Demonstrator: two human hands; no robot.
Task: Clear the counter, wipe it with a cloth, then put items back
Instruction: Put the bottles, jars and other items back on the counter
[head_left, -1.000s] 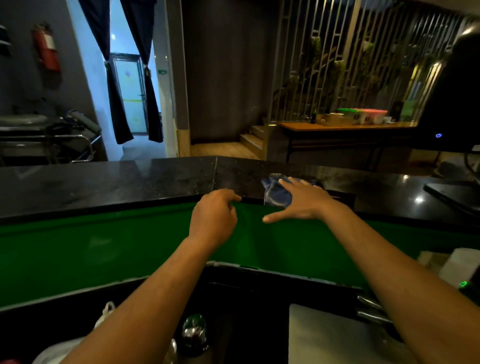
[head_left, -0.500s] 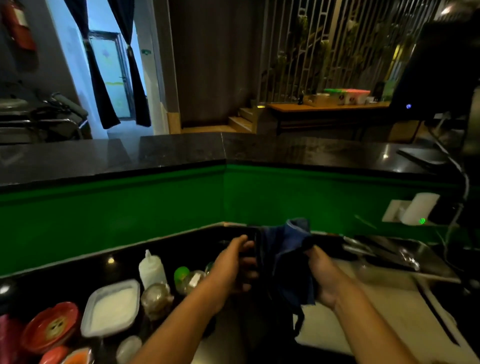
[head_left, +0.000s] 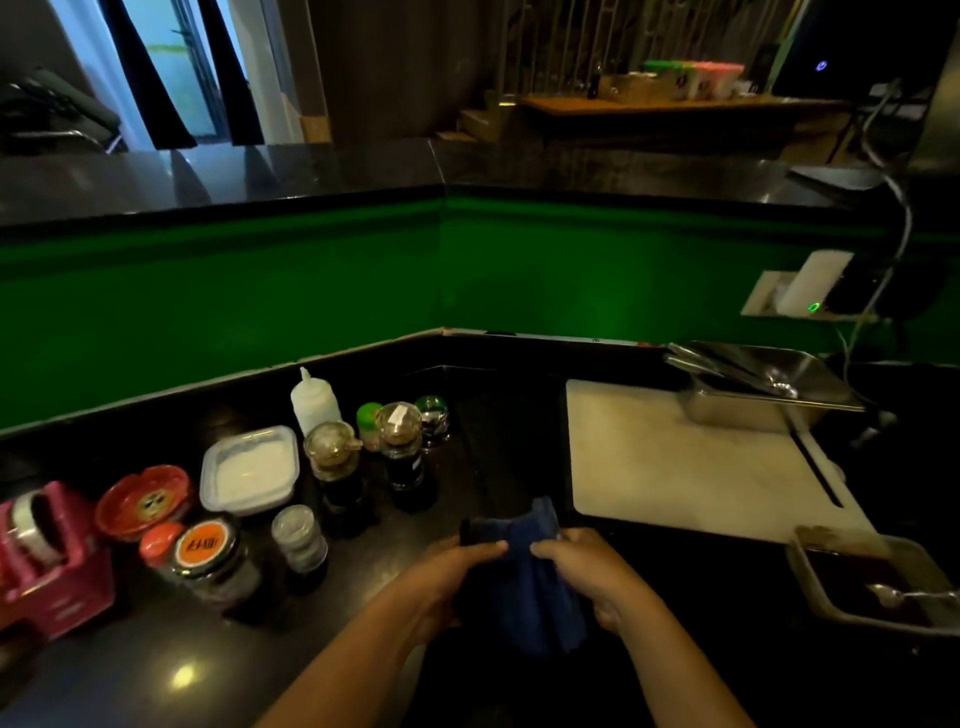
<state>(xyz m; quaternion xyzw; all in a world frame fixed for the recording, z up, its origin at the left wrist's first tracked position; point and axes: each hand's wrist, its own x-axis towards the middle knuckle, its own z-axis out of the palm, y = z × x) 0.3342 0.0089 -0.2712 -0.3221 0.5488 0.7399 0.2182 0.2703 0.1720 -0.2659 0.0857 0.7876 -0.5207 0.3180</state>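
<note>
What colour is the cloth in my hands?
Dark blue cloth, seen in the head view.

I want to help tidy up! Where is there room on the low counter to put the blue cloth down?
Bare counter lies between the dark sauce bottle and the white cutting board, just beyond the blue cloth. The cutting board's near half is bare too. It is crowded left, around the white tub and orange-lidded jar.

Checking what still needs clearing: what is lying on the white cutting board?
A steel tray overlaps the white cutting board at its far right corner; the rest shows bare. What the tray holds is too dark to tell.
</note>
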